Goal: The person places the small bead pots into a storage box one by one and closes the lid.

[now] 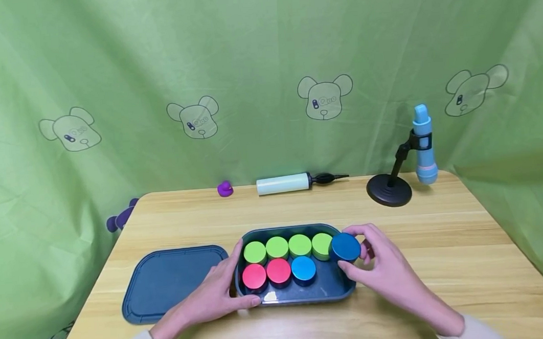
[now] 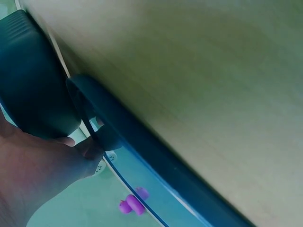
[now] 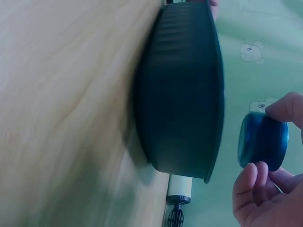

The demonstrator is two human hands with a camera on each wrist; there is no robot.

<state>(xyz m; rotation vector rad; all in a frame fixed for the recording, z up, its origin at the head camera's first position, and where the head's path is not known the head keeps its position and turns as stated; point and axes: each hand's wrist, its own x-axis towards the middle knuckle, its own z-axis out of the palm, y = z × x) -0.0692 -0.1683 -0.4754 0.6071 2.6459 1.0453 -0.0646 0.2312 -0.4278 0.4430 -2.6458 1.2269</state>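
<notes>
My left hand (image 1: 218,287) holds the left end of a dark blue box (image 1: 326,291), thumb along its front side and fingers along its left wall. In the box stand several round tins: a back row of green tins (image 1: 277,247), then two red tins (image 1: 279,271) and a blue tin (image 1: 303,269) in front. My right hand (image 1: 379,256) pinches another blue tin (image 1: 346,247) between thumb and fingers over the box's right end. In the right wrist view this held tin (image 3: 263,142) is above the box rim, apart from the box (image 3: 182,90).
Left of the box lies its dark blue lid (image 1: 173,282), flat on the wooden table (image 1: 446,242). Along the back are a purple duck (image 1: 225,189), a pale hand pump (image 1: 283,183) and a blue microphone (image 1: 424,151) on a black stand (image 1: 389,190). A green curtain (image 1: 257,78) hangs behind.
</notes>
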